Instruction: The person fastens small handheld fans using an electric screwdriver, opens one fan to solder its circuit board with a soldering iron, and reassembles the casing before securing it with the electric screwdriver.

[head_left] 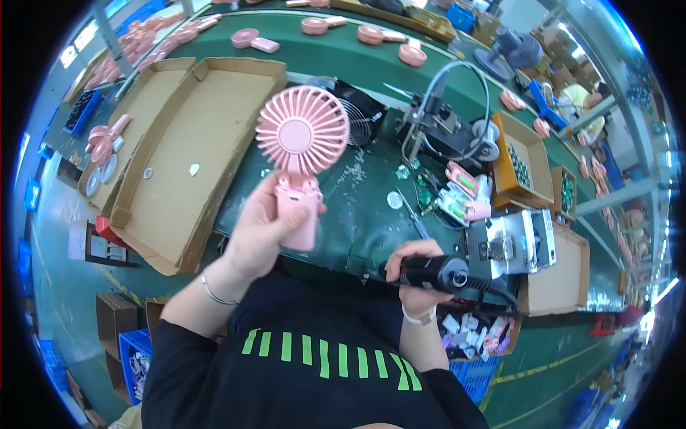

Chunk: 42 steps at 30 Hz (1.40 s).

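Observation:
My left hand (259, 227) is closed round the handle of a pink handheld fan (296, 136). The fan stands upright, its round slatted head above the hand and its body tilted slightly. In my right hand (418, 256) lies a black electric screwdriver (432, 274), with its rear end and cable toward the right; its tip is hidden. To the right of the fan, on the dark green mat (343, 207), there are green circuit boards, a pair of tweezers (416, 222) and pink fan housings (468, 189).
Shallow cardboard trays (193, 136) stand to the left. A black machine with a looped hose (443, 118) stands at the back, and a metal box (511, 242) and an open wooden box (525, 161) at right. Beyond them runs a green conveyor (329, 46) with pink fans.

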Motion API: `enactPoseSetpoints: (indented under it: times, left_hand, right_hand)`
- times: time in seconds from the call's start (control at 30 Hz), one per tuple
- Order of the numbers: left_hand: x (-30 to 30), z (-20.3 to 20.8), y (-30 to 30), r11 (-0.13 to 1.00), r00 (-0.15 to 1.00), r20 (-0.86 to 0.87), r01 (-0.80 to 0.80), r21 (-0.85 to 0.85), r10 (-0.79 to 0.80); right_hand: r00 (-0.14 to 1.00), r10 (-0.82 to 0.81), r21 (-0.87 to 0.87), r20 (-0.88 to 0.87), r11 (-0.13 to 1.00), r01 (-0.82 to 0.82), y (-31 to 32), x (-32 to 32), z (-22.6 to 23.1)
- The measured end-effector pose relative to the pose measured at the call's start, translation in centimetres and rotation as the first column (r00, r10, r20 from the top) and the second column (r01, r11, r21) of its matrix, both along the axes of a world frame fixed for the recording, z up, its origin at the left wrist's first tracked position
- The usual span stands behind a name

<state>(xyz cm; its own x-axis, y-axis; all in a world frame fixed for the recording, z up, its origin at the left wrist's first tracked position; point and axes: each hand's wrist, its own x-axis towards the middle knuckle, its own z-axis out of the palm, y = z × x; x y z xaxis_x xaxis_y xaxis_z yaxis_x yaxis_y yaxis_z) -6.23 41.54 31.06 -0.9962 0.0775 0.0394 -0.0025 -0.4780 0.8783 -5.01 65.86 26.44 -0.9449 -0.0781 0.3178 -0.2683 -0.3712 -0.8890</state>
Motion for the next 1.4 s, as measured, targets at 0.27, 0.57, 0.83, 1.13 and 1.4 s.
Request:
enactPoseSetpoints:
  times: [0.27,0.57,0.83,1.13,1.4]
  left_hand:
    - [1.4,-5.0,5.7,0.762,0.877,0.042,0.392,0.515,-0.479]
    - [2.1,-5.5,5.5,0.931,0.933,0.099,0.329,0.159,-0.347]
    - [2.7,-4.4,6.4,0.941,0.948,-0.007,0.316,0.123,-0.318]
    - [2.4,-4.5,6.1,0.910,0.915,0.191,0.292,0.295,-0.355]
    - [2.7,-5.7,6.8,0.834,0.848,0.236,0.346,0.429,-0.474]
  right_hand:
    - [0.987,-0.126,-0.087,-0.094,0.989,0.118,0.0,-0.6,-0.2]
    - [0.988,-0.132,-0.076,-0.076,0.989,0.126,0.4,-0.3,-0.1]
    - [0.988,-0.137,-0.055,-0.078,0.990,0.133,0.5,-0.1,-0.2]
    - [0.988,0.005,-0.124,-0.154,0.992,-0.024,0.9,-0.2,-0.4]
    - [0.989,0.014,-0.105,-0.149,0.994,-0.030,0.7,-0.2,-0.3]
